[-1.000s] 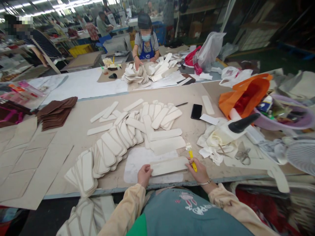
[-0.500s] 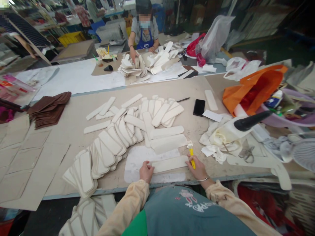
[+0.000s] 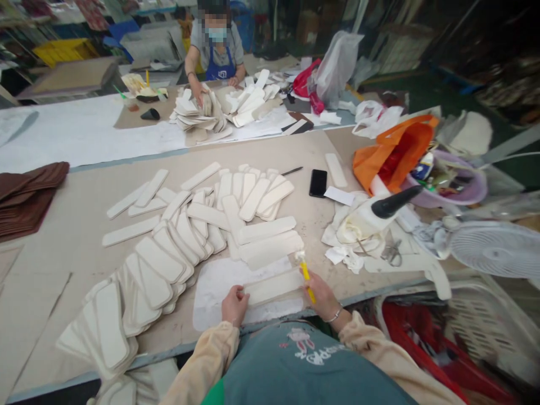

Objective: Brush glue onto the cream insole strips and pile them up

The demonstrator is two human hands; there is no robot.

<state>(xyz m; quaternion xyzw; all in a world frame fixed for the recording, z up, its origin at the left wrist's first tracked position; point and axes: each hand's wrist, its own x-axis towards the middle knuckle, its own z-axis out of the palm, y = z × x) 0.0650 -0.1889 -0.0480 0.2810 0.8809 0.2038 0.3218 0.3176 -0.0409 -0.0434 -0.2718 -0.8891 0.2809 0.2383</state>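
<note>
A long off-white strip point(image 3: 274, 287) lies in front of me on a sheet of white paper point(image 3: 206, 289). My left hand point(image 3: 235, 305) is closed, pinching the strip's left end between thumb and fingers. At the other end, my right hand point(image 3: 321, 293) is closed around a yellow-handled brush point(image 3: 307, 279) with whitish stuff on its head. Those right fingers also touch the strip's right end. Just beyond the paper lie more loose strips point(image 3: 270, 242). A fanned pile of rounded off-white pieces point(image 3: 156, 267) spreads to the left.
Across the table a co-worker point(image 3: 217, 53) handles similar pieces. To my right are a phone point(image 3: 318, 183), a white bottle with a black nozzle point(image 3: 363, 219), scissors point(image 3: 392, 253), a fan point(image 3: 498, 247) and an orange bag point(image 3: 392, 152). Brown pieces point(image 3: 29, 197) are stacked at left.
The view has swung to the right, so everything on the table appears further left. Both hands keep their hold on the strip and brush, with little visible movement.
</note>
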